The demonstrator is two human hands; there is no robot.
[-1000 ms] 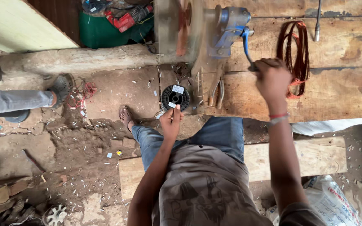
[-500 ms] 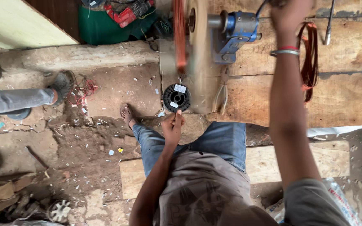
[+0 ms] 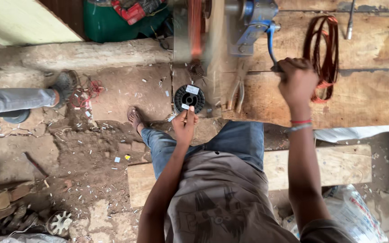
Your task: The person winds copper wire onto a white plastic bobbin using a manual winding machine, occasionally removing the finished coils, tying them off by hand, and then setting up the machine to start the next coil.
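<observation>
My right hand (image 3: 297, 81) is closed around the handle of a blue crank (image 3: 271, 42) on a winding machine (image 3: 230, 27) fixed to a wooden workbench (image 3: 374, 94). A blurred, spinning former with copper-coloured wire (image 3: 196, 29) sits at the machine's left side. My left hand (image 3: 184, 123) pinches something thin just below a black wire spool (image 3: 189, 98) that stands on the ground; the wire itself is too fine to make out. I sit on a plank (image 3: 338, 164), jeans and a bare foot (image 3: 135, 119) below me.
A coil of reddish-brown wire (image 3: 323, 54) lies on the bench right of the crank, pliers (image 3: 236, 92) near the bench edge. Another person's leg and shoe (image 3: 46, 92) are at the left. A green box with red tools (image 3: 113, 20) is at the top. Scraps litter the dirt floor.
My right hand has swung the crank from the top of its turn back down to the lower right. The former keeps spinning. My left hand stays by the black spool.
</observation>
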